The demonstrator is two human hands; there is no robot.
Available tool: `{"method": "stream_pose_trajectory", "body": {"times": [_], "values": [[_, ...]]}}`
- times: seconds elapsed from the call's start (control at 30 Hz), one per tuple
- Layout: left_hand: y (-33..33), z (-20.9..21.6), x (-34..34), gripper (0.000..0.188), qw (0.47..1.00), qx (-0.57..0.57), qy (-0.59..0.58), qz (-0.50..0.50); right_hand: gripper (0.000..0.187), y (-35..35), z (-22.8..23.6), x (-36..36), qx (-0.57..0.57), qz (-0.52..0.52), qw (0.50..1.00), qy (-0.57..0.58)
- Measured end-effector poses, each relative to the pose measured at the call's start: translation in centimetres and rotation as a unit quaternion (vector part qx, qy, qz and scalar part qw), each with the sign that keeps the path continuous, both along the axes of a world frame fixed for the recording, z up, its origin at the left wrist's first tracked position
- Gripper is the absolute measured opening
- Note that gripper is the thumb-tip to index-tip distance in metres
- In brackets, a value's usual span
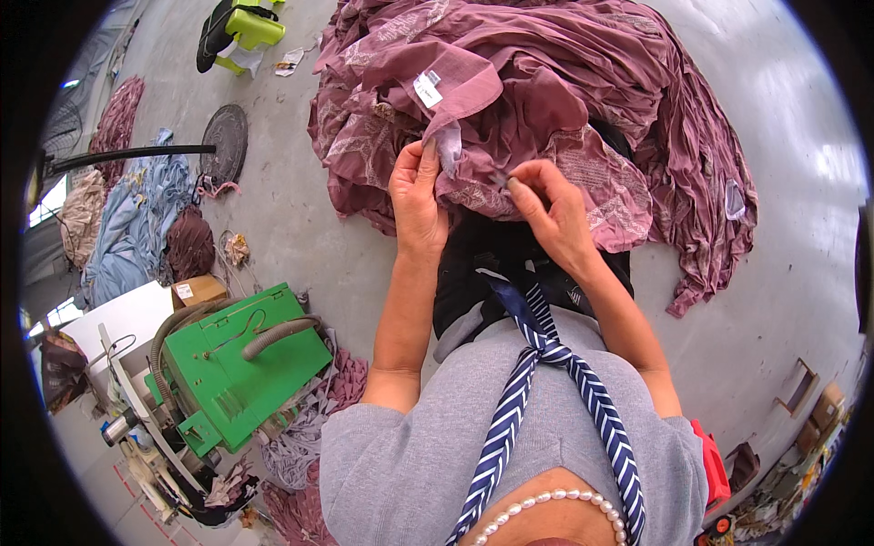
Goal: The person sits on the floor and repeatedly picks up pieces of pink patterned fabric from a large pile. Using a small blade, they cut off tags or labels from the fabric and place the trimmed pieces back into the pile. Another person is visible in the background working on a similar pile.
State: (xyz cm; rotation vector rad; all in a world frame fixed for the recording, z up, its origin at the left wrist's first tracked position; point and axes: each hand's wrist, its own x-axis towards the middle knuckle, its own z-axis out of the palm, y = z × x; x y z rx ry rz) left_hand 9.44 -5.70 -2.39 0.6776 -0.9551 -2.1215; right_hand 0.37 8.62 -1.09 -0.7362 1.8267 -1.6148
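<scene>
A large heap of mauve printed fabric [592,68] spreads in front of me and hangs over my lap. Between the thumb and fingers of my left hand [419,205] an edge of this fabric is pinched, beside a pale whitish patch [449,148]. Just above the hand, a white label [427,89] lies on a turned-up corner of the cloth. My right hand [560,218] is closed on a small dark metal tool [500,177], its tip close to the cloth; it is blurred and looks like thread snips.
At lower left stands a green machine [241,359] with grey hoses. Beyond it lie piles of light-blue fabric [132,227] and a round dark stand base [225,144]. A lime-green stool [255,27] is at the far left. Something red [713,464] sits at my right side.
</scene>
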Motion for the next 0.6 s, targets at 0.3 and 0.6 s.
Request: {"method": "stream_pose_trajectory", "body": {"times": [0.3,0.6], "values": [[0.3,0.5,0.0,0.009,1.0,0.017,0.012,-0.012,0.016,-2.0,-0.5,0.6,-0.005,-0.016,1.0,0.019],[0.6,0.5,0.1,0.01,0.999,0.031,-0.006,-0.015,0.015,-2.6,0.0,0.3,-0.017,-0.015,0.999,0.023]]}}
